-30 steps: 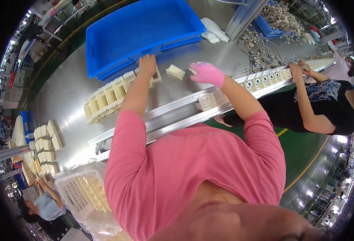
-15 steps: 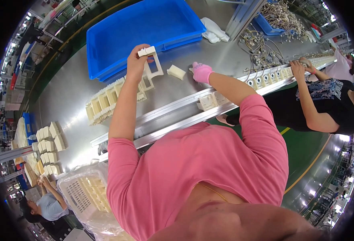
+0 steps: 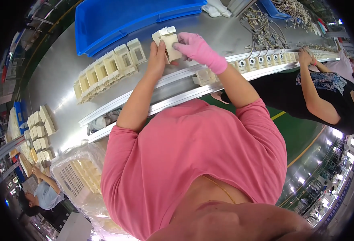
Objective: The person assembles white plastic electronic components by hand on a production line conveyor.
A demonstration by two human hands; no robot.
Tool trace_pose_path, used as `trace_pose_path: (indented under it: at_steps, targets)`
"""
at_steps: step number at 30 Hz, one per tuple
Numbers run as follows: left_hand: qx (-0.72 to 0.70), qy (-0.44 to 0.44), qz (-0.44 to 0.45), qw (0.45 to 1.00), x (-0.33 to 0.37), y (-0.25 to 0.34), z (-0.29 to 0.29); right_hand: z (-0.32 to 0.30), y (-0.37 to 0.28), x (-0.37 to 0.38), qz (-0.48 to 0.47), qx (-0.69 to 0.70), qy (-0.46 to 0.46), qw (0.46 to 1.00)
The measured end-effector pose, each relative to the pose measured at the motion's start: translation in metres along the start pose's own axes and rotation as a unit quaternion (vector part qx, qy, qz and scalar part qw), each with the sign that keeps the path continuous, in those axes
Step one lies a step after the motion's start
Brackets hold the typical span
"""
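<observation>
Bare, my left hand (image 3: 156,62) grips a cream plastic frame (image 3: 158,36) from its left side, above the metal bench. Against the frame lies a smaller cream plastic cover (image 3: 170,46), tilted. My right hand (image 3: 199,50), in a pink glove, has its thumb and fingers closed on the right edge of that cover. Part of the frame is hidden behind it. To the left of my left hand, a row of similar cream frames (image 3: 109,66) stands on the bench, closely packed.
A blue bin (image 3: 138,24) stands at the bench's far side, with white gloves (image 3: 216,8) beside it. A metal rail (image 3: 177,82) along the near edge carries cream housings (image 3: 206,77). Tangled wires (image 3: 261,30) lie at right, near a co-worker's hands (image 3: 304,55). A lined crate (image 3: 76,176) sits lower left.
My right hand has taken the loose cover off the bench and brought it against the frame. My left hand has moved right with the frame, toward my right hand. The view has shifted slightly.
</observation>
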State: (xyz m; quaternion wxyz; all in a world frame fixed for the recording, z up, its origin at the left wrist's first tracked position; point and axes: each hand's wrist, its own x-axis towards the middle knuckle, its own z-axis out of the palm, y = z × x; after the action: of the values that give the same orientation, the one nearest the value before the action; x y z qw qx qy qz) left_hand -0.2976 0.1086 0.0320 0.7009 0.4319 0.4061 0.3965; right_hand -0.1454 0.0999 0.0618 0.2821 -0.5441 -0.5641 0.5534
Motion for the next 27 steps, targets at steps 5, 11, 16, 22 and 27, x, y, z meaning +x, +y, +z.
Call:
trace_pose_path:
  at_steps: [5, 11, 16, 22, 27]
  targets:
    - [-0.009, 0.006, 0.128, 0.992, 0.005, -0.014, -0.006, 0.037, 0.014, -0.003, -0.268, -0.227, 0.239, 0.905]
    - [-0.017, -0.034, 0.102, 0.994, 0.011, -0.019, -0.015, 0.031, 0.009, -0.004, -0.292, -0.211, 0.218, 0.907]
    - [-0.087, -0.026, 0.047, 0.995, 0.011, -0.023, -0.015, 0.033, -0.006, -0.019, -0.271, -0.201, 0.171, 0.926]
    - [-0.090, -0.094, -0.063, 0.989, -0.003, -0.006, -0.013, 0.017, -0.012, -0.025, -0.238, -0.134, 0.144, 0.951]
    - [-0.069, -0.262, -0.120, 0.955, -0.014, 0.020, -0.022, 0.004, -0.030, -0.029, -0.452, -0.238, 0.156, 0.845]
